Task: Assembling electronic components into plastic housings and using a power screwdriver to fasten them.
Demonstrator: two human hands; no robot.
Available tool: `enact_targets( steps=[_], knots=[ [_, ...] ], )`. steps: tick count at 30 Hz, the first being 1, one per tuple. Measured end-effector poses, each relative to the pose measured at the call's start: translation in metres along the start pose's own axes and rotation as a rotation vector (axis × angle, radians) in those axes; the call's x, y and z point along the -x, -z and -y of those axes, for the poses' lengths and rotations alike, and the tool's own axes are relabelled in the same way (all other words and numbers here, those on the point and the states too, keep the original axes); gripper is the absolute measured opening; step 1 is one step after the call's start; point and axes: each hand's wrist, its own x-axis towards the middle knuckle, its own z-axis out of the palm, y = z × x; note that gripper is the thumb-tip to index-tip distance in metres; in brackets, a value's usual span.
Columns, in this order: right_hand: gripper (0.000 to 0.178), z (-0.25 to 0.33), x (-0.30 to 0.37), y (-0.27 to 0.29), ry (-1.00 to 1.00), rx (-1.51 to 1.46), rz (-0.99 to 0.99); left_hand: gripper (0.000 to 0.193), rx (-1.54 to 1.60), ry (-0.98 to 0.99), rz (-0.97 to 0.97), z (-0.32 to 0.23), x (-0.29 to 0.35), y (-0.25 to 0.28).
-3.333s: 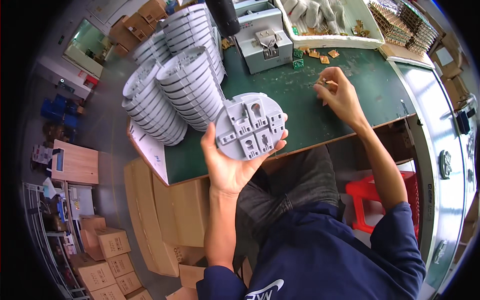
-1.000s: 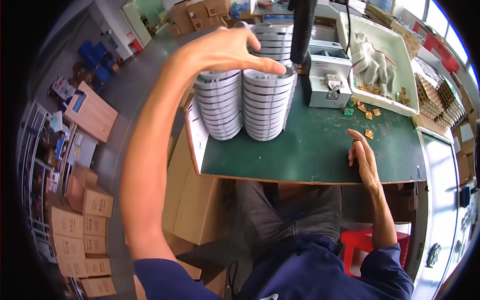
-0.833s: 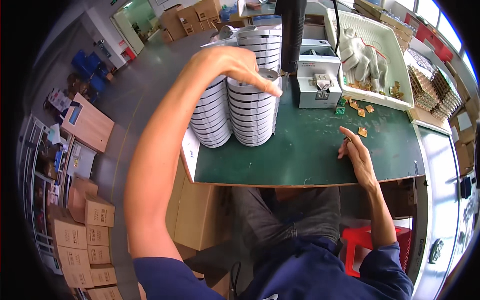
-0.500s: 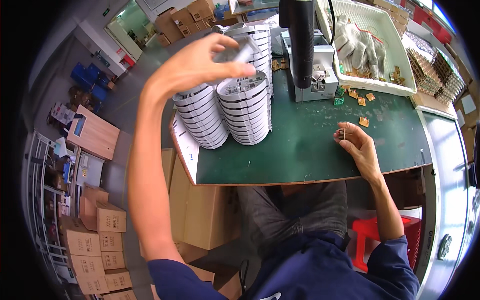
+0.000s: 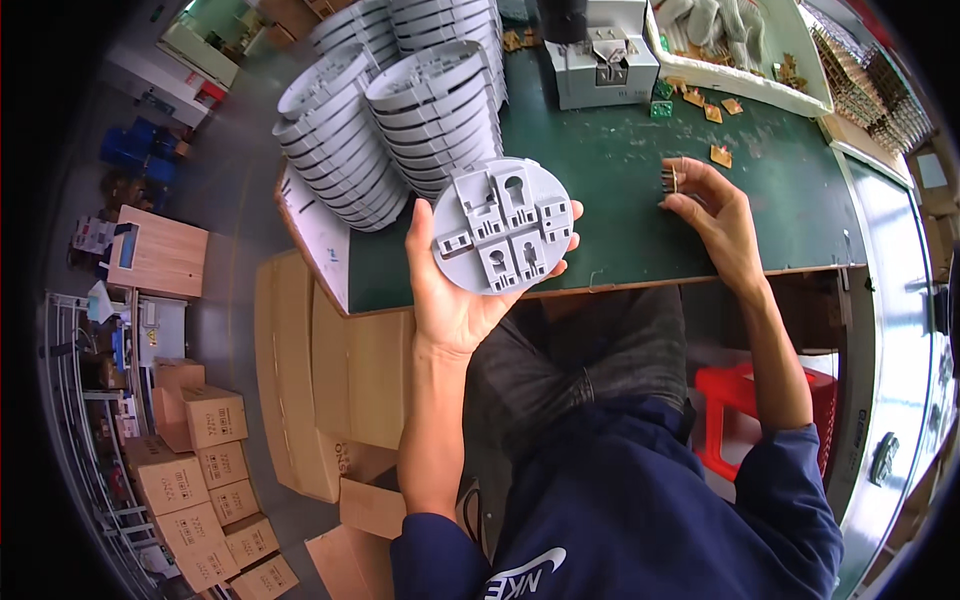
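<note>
The largest item on site is the green-topped workbench, its surface scuffed, with a person in a dark blue top seated at its near edge. A large brown cardboard carton stands on the floor below the bench's left corner. Next in size are the stacks of grey round plastic housings, set close together on the left of the bench, several housings high and leaning slightly. A red plastic stool is beneath the right end. At the back right sits a white tray containing pale knitted gloves and some small scraps; left of it, and near, is a grey box-shaped bench device with a metal block on its front. The left hand is palm up and partly curled, gripping a grey slotted disc by its rim, thumb at the left side and fingertips showing at the right. The disc is held above the bench's near edge, moulded face upward, with recesses and keyhole-shaped openings visible. The right hand, above the bench top and well apart from the disc, pinches a small pronged piece between thumb and fingers; its exact form is too small to establish. Smallest are the loose tan pieces and green squares lying near the tray.
</note>
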Motion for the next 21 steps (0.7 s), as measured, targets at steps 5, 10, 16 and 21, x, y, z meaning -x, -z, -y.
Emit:
enact_targets(
  steps=[5, 10, 16, 21],
  knots=[
    [0.039, -0.001, 0.000, -0.003, 0.019, -0.044, -0.020, 0.099, -0.078, -0.020, 0.025, 0.005, -0.004, 0.014],
    [0.038, -0.001, 0.002, -0.003, 0.019, -0.028, 0.002, 0.098, -0.240, -0.056, 0.002, 0.004, -0.005, 0.014],
    [0.037, 0.000, 0.004, 0.001, 0.012, -0.058, -0.028, 0.106, -0.360, -0.017, -0.008, 0.010, -0.011, 0.012],
    [0.035, 0.003, 0.000, 0.003, 0.002, -0.100, -0.014, 0.080, -1.366, -0.226, -0.249, 0.031, -0.037, -0.003]
  ],
)
